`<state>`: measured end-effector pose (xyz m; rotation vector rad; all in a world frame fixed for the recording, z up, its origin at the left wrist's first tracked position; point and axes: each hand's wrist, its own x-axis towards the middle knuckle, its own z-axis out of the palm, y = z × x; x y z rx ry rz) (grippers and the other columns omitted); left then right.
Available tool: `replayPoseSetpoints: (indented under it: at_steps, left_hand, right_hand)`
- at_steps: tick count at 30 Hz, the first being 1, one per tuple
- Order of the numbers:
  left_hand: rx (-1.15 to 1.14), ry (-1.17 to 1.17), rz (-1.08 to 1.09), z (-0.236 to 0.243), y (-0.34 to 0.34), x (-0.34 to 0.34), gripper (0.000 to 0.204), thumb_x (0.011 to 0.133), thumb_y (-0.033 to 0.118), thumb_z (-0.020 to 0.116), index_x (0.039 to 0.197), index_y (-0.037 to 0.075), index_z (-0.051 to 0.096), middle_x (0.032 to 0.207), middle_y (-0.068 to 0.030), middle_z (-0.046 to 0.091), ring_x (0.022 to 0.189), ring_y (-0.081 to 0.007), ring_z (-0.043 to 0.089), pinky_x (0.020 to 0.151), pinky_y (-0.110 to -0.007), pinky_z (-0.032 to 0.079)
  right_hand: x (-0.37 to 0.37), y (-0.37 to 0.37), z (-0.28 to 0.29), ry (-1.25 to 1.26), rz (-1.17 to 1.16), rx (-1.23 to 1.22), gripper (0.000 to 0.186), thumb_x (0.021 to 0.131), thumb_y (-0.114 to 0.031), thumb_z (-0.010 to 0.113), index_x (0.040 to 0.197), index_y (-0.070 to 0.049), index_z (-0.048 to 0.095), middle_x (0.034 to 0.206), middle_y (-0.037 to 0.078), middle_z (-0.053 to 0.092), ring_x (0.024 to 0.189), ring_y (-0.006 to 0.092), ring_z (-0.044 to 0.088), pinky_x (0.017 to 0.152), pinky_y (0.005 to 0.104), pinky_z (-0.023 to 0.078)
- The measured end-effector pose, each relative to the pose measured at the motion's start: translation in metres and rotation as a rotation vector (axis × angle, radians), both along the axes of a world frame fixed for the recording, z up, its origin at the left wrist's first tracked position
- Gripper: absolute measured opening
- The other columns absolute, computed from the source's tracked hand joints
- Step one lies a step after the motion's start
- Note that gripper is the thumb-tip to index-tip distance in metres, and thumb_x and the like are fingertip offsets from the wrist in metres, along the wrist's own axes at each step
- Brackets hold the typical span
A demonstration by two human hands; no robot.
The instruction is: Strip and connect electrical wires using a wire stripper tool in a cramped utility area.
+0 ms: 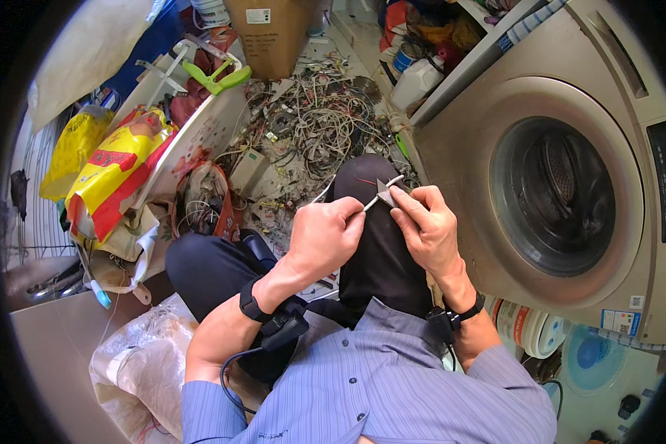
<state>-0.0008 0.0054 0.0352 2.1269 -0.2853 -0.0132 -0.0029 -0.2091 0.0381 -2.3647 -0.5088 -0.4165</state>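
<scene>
Over my dark-trousered knee (362, 259), both hands work on a piece of white cable (372, 203). My left hand (322, 235) is closed, its fingers pinching one end of the cable. Between the thumb and fingers of my right hand (428, 226) is a small, flat grey blade (385, 194) with a pointed tip, lying across the cable. A thin red wire (365, 180) sticks out beside the blade. The cable's other end shows just past the blade. Whether the blade has cut into the sheath is too small to tell.
Tangled cables and scraps (333, 126) cover the floor ahead, with a cardboard box (268, 37) behind. A washing machine (459, 170) stands close on my right. To the left are a yellow and red bag (118, 170), a green-handled tool (216, 77) and a bag of wires (203, 200).
</scene>
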Motion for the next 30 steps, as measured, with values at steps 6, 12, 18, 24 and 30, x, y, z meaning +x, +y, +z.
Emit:
replayPoseSetpoints:
  at_steps: [6,12,18,24,30]
  left_hand:
    - [0.08,-0.151,-0.018,0.0,-0.004,-0.006,0.008,0.087,0.012,0.07,0.089,0.004,0.072,0.075,-0.0184,0.068,0.068,-0.0347,0.07,0.058,-0.04,0.053]
    - [0.059,-0.218,-0.02,0.002,0.001,-0.013,0.006,0.087,0.01,0.068,0.083,0.006,0.066,0.07,-0.0144,0.067,0.066,-0.0334,0.069,0.057,-0.043,0.053]
    - [0.053,-0.17,-0.024,0.005,0.012,-0.017,0.005,0.087,0.009,0.07,0.09,0.004,0.071,0.074,-0.0179,0.068,0.068,-0.0338,0.069,0.059,-0.04,0.052]
    - [-0.002,-0.141,-0.021,0.003,0.019,-0.018,0.01,0.087,0.009,0.07,0.095,0.003,0.072,0.071,-0.017,0.067,0.065,-0.03,0.07,0.057,-0.036,0.051]
    - [-0.188,0.267,-0.126,0.002,0.025,-0.007,0.019,0.097,0.017,0.062,0.099,0.0,0.071,0.077,-0.0022,0.069,0.059,-0.0085,0.061,0.054,-0.025,0.047]
  right_hand:
    - [-0.005,0.004,-0.012,-0.064,-0.058,-0.01,0.039,0.08,-0.006,0.079,0.118,-0.01,0.073,0.089,0.011,0.059,0.074,0.0272,0.062,0.065,0.0364,0.052]
    - [-0.006,0.003,-0.019,-0.163,-0.076,-0.047,0.042,0.078,-0.005,0.08,0.119,-0.011,0.073,0.09,0.009,0.057,0.074,0.0261,0.06,0.063,0.0363,0.051]
    - [-0.007,0.002,-0.021,-0.18,-0.083,-0.041,0.042,0.077,-0.004,0.081,0.118,-0.011,0.074,0.091,0.009,0.057,0.074,0.0257,0.06,0.062,0.0357,0.05]
    - [-0.011,0.008,-0.021,-0.154,-0.102,0.008,0.043,0.077,-0.003,0.081,0.119,-0.012,0.074,0.091,0.009,0.057,0.073,0.025,0.06,0.061,0.0361,0.05]
    - [-0.002,-0.002,-0.023,-0.165,-0.025,0.031,0.044,0.077,-0.003,0.081,0.119,-0.012,0.074,0.091,0.009,0.058,0.074,0.0254,0.061,0.062,0.0357,0.051]
